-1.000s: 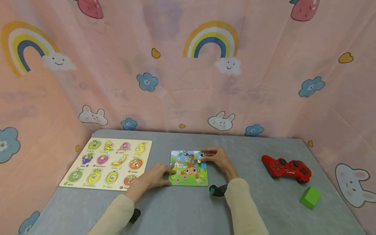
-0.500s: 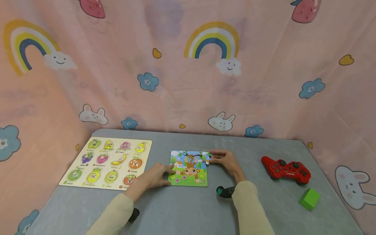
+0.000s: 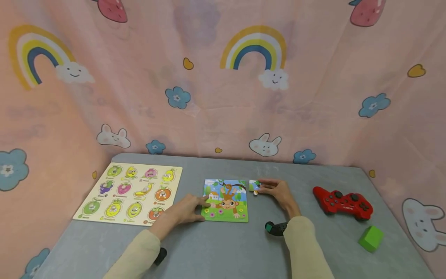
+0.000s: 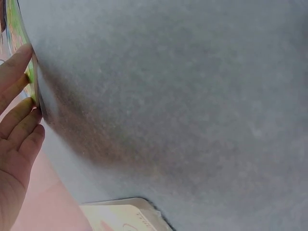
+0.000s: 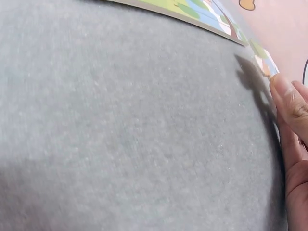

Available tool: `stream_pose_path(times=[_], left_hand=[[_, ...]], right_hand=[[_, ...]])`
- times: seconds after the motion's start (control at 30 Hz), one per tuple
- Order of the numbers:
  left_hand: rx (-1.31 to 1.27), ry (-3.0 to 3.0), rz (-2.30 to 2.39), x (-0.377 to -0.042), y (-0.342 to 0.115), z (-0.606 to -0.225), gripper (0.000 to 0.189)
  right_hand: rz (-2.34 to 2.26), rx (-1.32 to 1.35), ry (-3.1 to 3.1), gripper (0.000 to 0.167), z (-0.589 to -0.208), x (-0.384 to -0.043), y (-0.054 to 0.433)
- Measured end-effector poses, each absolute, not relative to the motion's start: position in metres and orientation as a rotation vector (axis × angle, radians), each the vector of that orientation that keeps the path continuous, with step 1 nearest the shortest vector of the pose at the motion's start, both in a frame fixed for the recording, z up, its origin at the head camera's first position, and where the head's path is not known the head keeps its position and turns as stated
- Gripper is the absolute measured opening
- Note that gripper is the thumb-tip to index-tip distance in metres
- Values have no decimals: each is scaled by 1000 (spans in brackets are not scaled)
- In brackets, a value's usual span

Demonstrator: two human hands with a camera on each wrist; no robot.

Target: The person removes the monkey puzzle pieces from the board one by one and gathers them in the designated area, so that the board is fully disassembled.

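A small square jigsaw puzzle (image 3: 228, 207) with a monkey picture lies at the middle of the table. My left hand (image 3: 184, 211) rests at its left side, fingers fairly straight, fingertips on its edge and thumb near the lower left corner. In the left wrist view, the fingers (image 4: 19, 118) touch the puzzle's rim. Just right of the puzzle's upper right corner, my right hand (image 3: 278, 192) pinches a puzzle piece (image 3: 254, 186) with a blue and green print and a small tab. The right wrist view has this piece (image 5: 263, 60) at the thumb tip, apart from the board, its shadow on the table.
A cream fruit puzzle board (image 3: 129, 195) lies on the left of the grey table (image 3: 223, 252). To the right are a red game controller (image 3: 343, 203) and a green block (image 3: 371, 238). A pink printed curtain (image 3: 209, 124) hangs behind and at both sides.
My right hand has drawn the puzzle piece rightward from the puzzle's upper right corner, leaving a gap between them. My left hand has stayed at the puzzle's left side.
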State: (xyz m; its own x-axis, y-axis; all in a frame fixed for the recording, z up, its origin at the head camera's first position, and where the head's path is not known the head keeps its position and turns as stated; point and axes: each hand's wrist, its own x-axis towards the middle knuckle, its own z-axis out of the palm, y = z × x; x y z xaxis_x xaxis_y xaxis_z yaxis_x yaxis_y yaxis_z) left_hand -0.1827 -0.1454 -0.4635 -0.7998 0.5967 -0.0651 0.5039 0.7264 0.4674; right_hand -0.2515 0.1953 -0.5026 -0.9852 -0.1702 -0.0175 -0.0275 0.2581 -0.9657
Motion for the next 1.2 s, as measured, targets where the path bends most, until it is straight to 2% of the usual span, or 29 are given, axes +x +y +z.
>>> stream_pose_path(times=[0.87, 1.2], left_hand=[[890, 2708, 632, -184, -143, -460, 45], [871, 2708, 624, -186, -143, -462, 46]], right_hand=[[-1718, -203, 2510, 36, -501, -254, 196], [-1485, -182, 2620, 35, -493, -260, 193]])
